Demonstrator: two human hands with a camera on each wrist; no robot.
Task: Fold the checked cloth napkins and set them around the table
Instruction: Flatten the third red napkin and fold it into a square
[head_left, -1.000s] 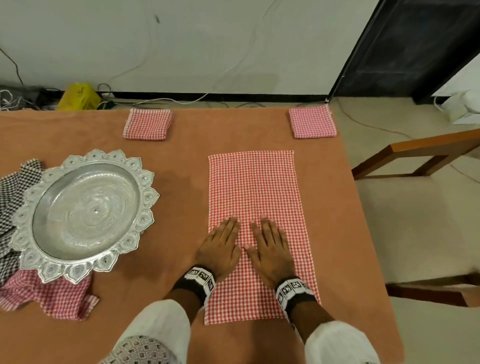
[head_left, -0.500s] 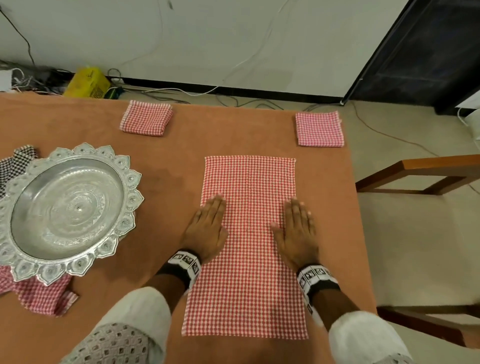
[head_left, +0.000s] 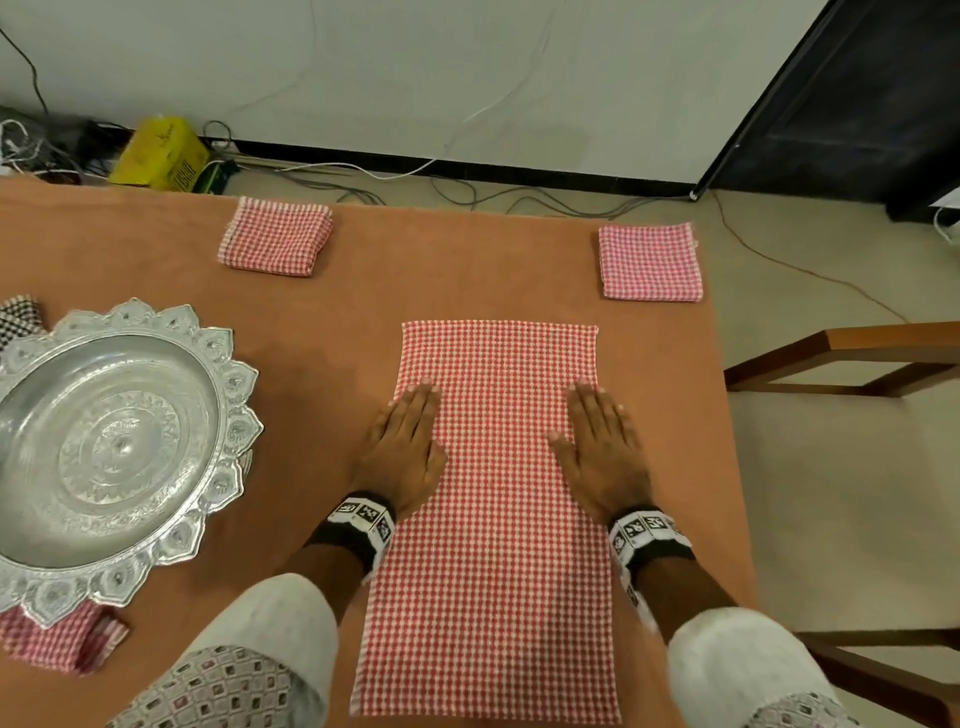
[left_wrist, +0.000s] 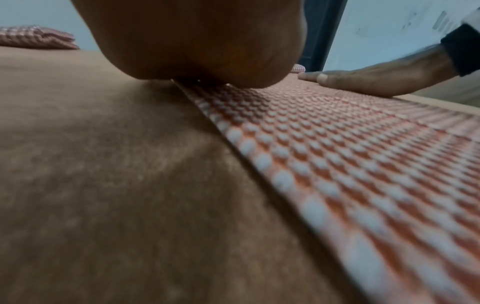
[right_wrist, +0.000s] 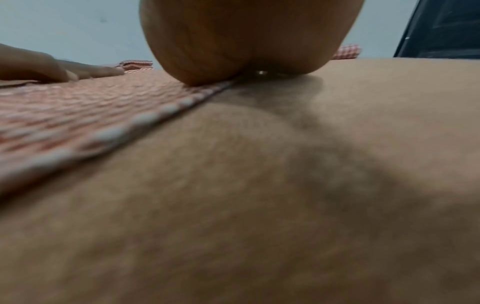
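An ornate silver metal tray (head_left: 111, 447) sits at the left of the orange-brown table (head_left: 322, 332), over crumpled checked cloths (head_left: 57, 642), with two folded red-checked napkins (head_left: 275, 236) along the far edge. The long red-and-white checked cloth napkin (head_left: 493, 519) lies flat mid-table, long axis running away from the person. The left hand (head_left: 408, 449) and right hand (head_left: 602, 449) press flat, fingers straight, on its side edges.

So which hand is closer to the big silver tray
Left. The left hand lies flat on the long napkin's left edge, nearest the silver tray. The right hand presses the opposite edge, farther away.
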